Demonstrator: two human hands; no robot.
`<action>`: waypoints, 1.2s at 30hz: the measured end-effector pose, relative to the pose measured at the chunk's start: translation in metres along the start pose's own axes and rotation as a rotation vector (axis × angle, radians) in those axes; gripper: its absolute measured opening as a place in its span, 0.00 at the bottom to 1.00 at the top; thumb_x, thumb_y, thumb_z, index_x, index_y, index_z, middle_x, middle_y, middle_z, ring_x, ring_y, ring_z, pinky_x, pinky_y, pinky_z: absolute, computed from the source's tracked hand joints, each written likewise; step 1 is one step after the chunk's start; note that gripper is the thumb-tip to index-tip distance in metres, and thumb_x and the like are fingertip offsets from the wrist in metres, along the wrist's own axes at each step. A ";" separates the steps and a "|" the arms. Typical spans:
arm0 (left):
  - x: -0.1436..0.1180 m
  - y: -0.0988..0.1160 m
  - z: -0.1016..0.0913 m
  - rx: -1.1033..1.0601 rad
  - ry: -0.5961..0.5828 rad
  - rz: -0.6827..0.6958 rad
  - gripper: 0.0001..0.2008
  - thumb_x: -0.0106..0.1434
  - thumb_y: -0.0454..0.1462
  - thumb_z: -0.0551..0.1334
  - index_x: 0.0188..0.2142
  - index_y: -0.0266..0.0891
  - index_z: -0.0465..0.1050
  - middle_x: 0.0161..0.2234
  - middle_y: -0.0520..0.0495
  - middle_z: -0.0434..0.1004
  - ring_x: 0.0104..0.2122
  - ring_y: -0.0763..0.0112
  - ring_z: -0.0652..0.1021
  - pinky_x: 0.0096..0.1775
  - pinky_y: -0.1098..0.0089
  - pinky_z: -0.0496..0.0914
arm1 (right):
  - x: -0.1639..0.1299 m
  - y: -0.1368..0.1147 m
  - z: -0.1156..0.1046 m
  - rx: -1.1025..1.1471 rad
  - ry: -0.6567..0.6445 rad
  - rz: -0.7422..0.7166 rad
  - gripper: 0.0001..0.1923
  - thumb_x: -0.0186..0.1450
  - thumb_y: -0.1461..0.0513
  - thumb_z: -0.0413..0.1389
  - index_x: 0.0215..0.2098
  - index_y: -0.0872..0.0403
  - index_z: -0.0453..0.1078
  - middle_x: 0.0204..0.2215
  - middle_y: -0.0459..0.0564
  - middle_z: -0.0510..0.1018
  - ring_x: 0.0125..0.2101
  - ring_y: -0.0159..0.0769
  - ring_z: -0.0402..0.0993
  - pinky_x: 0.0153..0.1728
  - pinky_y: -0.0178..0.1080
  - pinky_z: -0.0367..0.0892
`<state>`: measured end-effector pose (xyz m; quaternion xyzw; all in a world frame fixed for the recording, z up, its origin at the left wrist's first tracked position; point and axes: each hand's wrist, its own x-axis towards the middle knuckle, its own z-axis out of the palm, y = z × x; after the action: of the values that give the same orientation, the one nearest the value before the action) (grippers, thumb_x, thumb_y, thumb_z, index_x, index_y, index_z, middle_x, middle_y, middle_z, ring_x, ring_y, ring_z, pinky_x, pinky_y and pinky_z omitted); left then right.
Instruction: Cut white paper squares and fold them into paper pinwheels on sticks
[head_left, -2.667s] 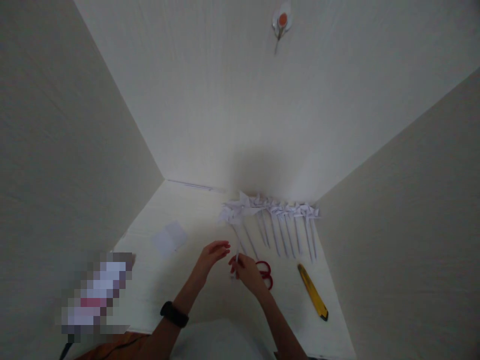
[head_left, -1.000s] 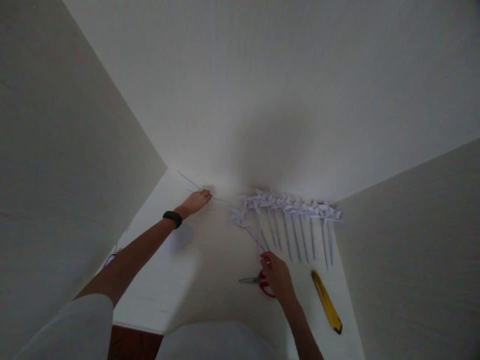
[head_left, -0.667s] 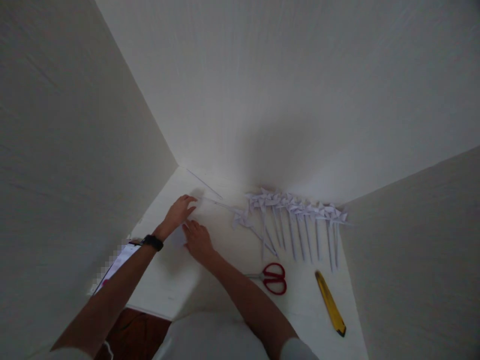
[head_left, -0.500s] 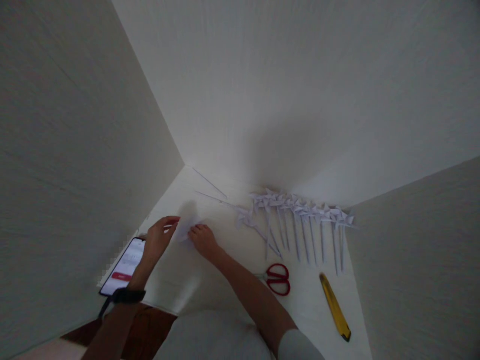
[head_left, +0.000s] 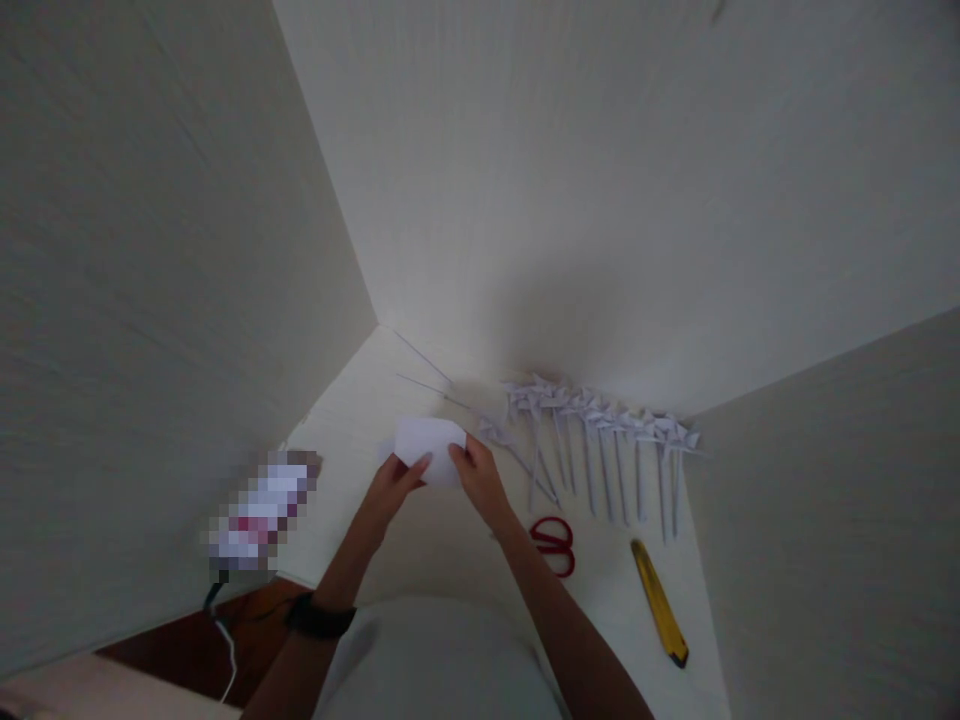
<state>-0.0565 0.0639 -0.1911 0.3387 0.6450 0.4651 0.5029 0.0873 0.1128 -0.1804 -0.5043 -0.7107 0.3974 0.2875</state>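
Lifted since earlier: white paper [head_left: 429, 440] | between left grip [head_left: 388, 487] and right grip [head_left: 482, 482] | both pinching it

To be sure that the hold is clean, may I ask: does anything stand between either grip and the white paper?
Nothing visible does: the left grip and right grip both hold the white paper directly, one at each side. Its underside is hidden. The red-handled scissors and yellow cutter lie off to the right.
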 end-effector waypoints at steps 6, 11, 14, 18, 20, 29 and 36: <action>-0.044 0.063 0.015 -0.088 -0.134 0.027 0.18 0.49 0.46 0.70 0.36 0.36 0.79 0.32 0.45 0.83 0.33 0.59 0.80 0.35 0.65 0.75 | -0.036 -0.036 -0.049 0.045 0.213 -0.042 0.12 0.67 0.61 0.50 0.46 0.57 0.69 0.29 0.47 0.79 0.27 0.33 0.74 0.28 0.33 0.69; -0.066 0.090 0.019 -0.096 -0.155 0.082 0.12 0.51 0.45 0.68 0.24 0.37 0.78 0.18 0.49 0.77 0.19 0.66 0.76 0.23 0.70 0.69 | -0.052 -0.068 -0.081 -0.018 0.257 -0.265 0.14 0.67 0.64 0.48 0.47 0.51 0.72 0.42 0.51 0.80 0.43 0.38 0.75 0.47 0.42 0.69; -0.075 0.096 0.024 -0.126 -0.134 0.127 0.13 0.54 0.46 0.64 0.26 0.38 0.78 0.21 0.49 0.77 0.23 0.65 0.77 0.25 0.69 0.71 | -0.060 -0.082 -0.091 -0.182 0.171 -0.601 0.19 0.68 0.67 0.45 0.53 0.50 0.70 0.56 0.53 0.72 0.57 0.38 0.65 0.56 0.46 0.63; -0.090 0.098 0.030 -0.278 -0.114 0.099 0.17 0.58 0.49 0.61 0.30 0.37 0.78 0.28 0.46 0.79 0.26 0.65 0.78 0.32 0.66 0.75 | -0.069 -0.085 -0.097 -0.362 0.108 -0.694 0.22 0.69 0.68 0.45 0.60 0.54 0.63 0.63 0.58 0.62 0.61 0.41 0.57 0.58 0.49 0.60; -0.096 0.102 0.032 -0.390 -0.160 0.041 0.24 0.60 0.54 0.58 0.37 0.35 0.77 0.30 0.44 0.79 0.27 0.63 0.79 0.31 0.64 0.75 | -0.071 -0.082 -0.099 -0.333 0.067 -0.670 0.24 0.68 0.68 0.46 0.61 0.53 0.61 0.64 0.57 0.59 0.61 0.41 0.57 0.58 0.49 0.60; -0.100 0.117 0.030 -0.138 -0.225 0.116 0.07 0.50 0.37 0.69 0.24 0.36 0.74 0.20 0.53 0.76 0.23 0.72 0.74 0.28 0.74 0.69 | -0.090 -0.095 -0.130 -0.032 -0.168 -0.502 0.29 0.65 0.67 0.50 0.64 0.48 0.54 0.62 0.53 0.63 0.60 0.42 0.58 0.60 0.50 0.56; -0.109 0.119 0.037 0.001 -0.227 0.249 0.05 0.50 0.34 0.69 0.28 0.37 0.76 0.28 0.51 0.79 0.31 0.70 0.77 0.37 0.73 0.70 | -0.082 -0.107 -0.119 0.077 -0.014 -0.115 0.08 0.59 0.63 0.60 0.37 0.54 0.68 0.32 0.47 0.75 0.33 0.36 0.70 0.35 0.37 0.66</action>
<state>0.0042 0.0153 -0.0447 0.4665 0.5374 0.4823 0.5108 0.1585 0.0493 -0.0278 -0.4485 -0.7247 0.4106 0.3242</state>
